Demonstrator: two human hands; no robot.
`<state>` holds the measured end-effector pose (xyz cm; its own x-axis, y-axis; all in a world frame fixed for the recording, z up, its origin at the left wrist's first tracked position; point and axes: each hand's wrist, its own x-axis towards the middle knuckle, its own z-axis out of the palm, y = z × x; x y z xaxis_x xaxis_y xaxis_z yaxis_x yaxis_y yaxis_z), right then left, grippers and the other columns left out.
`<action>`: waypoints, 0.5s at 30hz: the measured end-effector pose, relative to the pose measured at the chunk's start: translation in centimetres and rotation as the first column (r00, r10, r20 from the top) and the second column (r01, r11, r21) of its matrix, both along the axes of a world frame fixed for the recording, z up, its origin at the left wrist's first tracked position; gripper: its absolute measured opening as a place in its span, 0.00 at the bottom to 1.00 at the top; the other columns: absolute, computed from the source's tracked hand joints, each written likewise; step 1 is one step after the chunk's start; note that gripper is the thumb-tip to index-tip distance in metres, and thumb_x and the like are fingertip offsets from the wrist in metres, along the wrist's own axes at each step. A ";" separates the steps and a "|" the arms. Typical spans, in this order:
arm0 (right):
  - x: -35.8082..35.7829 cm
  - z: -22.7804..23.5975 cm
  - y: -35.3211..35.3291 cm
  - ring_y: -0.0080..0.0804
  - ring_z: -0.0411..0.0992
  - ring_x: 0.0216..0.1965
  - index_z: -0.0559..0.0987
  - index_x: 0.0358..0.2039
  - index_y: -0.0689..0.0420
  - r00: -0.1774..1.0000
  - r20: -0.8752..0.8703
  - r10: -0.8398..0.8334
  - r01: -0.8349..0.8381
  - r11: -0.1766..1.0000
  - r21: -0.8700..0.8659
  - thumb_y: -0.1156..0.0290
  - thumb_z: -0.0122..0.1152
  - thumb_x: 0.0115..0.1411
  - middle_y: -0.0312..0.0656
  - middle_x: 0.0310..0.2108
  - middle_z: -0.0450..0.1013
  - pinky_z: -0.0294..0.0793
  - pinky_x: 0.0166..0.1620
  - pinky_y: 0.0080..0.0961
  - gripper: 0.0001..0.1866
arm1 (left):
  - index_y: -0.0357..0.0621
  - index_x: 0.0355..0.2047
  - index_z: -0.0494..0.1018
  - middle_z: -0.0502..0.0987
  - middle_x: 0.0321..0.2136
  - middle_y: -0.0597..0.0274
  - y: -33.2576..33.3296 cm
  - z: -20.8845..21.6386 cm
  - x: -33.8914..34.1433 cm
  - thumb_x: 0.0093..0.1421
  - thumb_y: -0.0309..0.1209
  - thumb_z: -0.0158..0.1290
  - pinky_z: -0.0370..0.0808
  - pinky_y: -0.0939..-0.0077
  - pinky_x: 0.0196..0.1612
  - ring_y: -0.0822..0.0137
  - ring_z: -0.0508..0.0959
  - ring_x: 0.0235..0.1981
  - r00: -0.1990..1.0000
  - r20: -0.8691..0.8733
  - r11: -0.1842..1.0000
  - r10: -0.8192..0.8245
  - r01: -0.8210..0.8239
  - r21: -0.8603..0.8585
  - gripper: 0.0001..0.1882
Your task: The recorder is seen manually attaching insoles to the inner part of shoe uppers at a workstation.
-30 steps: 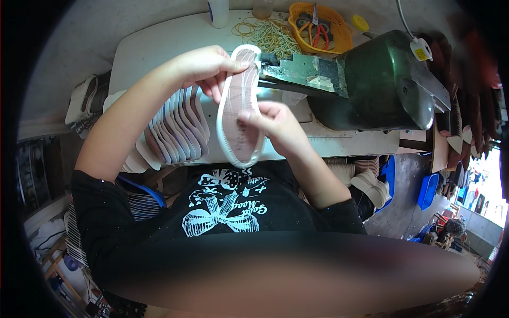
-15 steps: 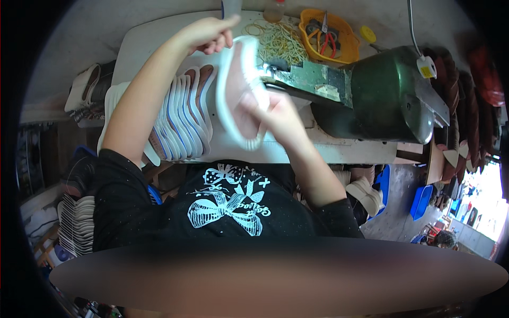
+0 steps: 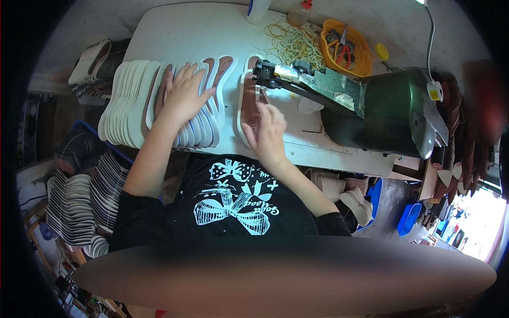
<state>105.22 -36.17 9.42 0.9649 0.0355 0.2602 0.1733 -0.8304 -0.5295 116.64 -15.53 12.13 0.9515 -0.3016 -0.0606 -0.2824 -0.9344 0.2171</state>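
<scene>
A long row of white-rimmed shoe soles point(image 3: 124, 100), some with brown faces, stands on edge at the table's left. My left hand point(image 3: 183, 95) lies over the row with fingers spread, touching its brown-faced part. To the right, a brown sole with a white rim point(image 3: 248, 103) lies flat, partly covered by the dark head of a green sewing machine point(image 3: 339, 90). Beside that sole hovers my right hand point(image 3: 269, 131), its thumb and fingers apart and nothing seen between them. Whether its fingertips touch the sole I cannot tell.
Behind the machine head lie a heap of pale cords point(image 3: 297, 45), a bottle with a red cap point(image 3: 300, 13) and a yellow basket point(image 3: 347, 45) of tools. The white table point(image 3: 175, 26) carries these. More soles point(image 3: 69, 206) are stacked low at the left; a blue bin point(image 3: 409, 218) stands right.
My right hand has let go of the raised sole and dropped lower; a sole now lies flat by the machine head. My left hand has moved left and down onto the row.
</scene>
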 end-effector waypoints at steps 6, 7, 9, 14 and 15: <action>2.5 -2.4 4.4 0.40 0.73 0.29 0.67 0.47 0.66 0.835 -0.459 0.303 0.124 0.709 0.694 0.68 0.55 0.58 0.49 0.28 0.70 0.72 0.34 0.35 0.20 | 0.46 0.59 0.60 0.54 0.62 0.52 -0.8 -1.7 -2.8 0.58 0.46 0.47 0.38 0.45 0.63 0.59 0.49 0.66 0.998 -0.042 0.997 0.040 -0.037 0.062 0.31; 3.2 -2.3 4.6 0.41 0.74 0.25 0.70 0.43 0.68 0.661 -0.614 0.431 0.331 0.567 0.754 0.67 0.56 0.58 0.46 0.23 0.71 0.72 0.32 0.36 0.18 | 0.46 0.60 0.59 0.53 0.63 0.52 -0.6 -1.9 -3.0 0.59 0.45 0.46 0.38 0.48 0.64 0.59 0.49 0.65 0.997 -0.047 0.997 0.068 -0.067 0.030 0.30; 3.4 -1.5 4.6 0.45 0.72 0.21 0.75 0.30 0.66 0.707 -0.624 0.332 0.280 0.680 0.678 0.67 0.57 0.56 0.46 0.17 0.71 0.72 0.29 0.36 0.13 | 0.46 0.59 0.59 0.54 0.62 0.52 -0.2 -2.2 -3.0 0.59 0.44 0.46 0.40 0.49 0.64 0.59 0.50 0.65 0.997 -0.043 0.997 0.064 -0.065 -0.034 0.29; 1.3 2.5 3.2 0.46 0.71 0.23 0.78 0.23 0.60 0.961 -0.126 0.244 -0.218 0.957 0.193 0.69 0.60 0.52 0.48 0.21 0.73 0.71 0.29 0.35 0.07 | 0.45 0.59 0.60 0.55 0.62 0.53 0.8 -2.3 -3.0 0.60 0.40 0.45 0.46 0.54 0.63 0.58 0.52 0.64 0.996 -0.080 0.989 0.038 -0.049 -0.142 0.27; 0.7 3.6 2.6 0.44 0.71 0.22 0.79 0.26 0.60 0.955 -0.106 0.277 -0.260 0.954 0.151 0.69 0.61 0.52 0.47 0.22 0.73 0.70 0.28 0.34 0.07 | 0.45 0.58 0.61 0.56 0.61 0.52 0.8 -2.4 -3.0 0.60 0.39 0.45 0.47 0.55 0.63 0.57 0.53 0.64 0.998 -0.051 0.989 0.031 -0.038 -0.141 0.27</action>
<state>105.95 -33.53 13.02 0.9494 0.2712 0.1586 0.3058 -0.6821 -0.6642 113.66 -14.74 9.71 0.9586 -0.2771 -0.0654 -0.2362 -0.9022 0.3609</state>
